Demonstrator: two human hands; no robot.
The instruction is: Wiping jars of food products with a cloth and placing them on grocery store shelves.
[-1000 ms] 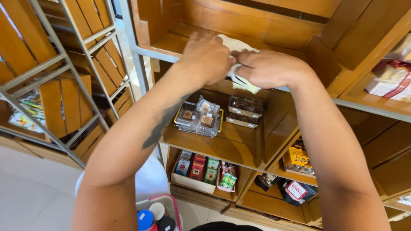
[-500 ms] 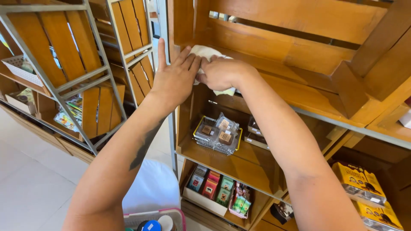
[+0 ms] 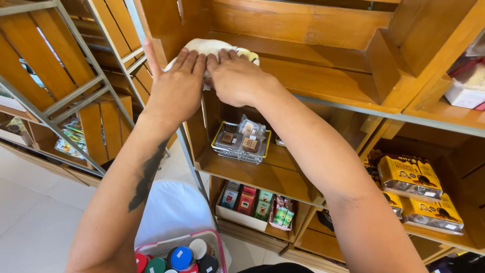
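Both hands cover most of the white cloth [image 3: 212,46], so its shape and full extent stay unclear. The left hand [image 3: 177,86] hides its left part, the right hand [image 3: 237,78] its middle. The pink-rimmed basket [image 3: 177,241] of capped jars is cut off by the bottom edge. The yellow packets [image 3: 409,177] are partly hidden behind the shelf frame.

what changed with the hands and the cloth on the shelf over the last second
Both hands slid the white cloth leftward along the wooden shelf, toward its left corner. The left hand went from a curled grip to lying flat with fingers spread on the cloth; the right hand stayed pressed on it. The cloth was never let go. The wire basket of packets on the shelf below stayed put.
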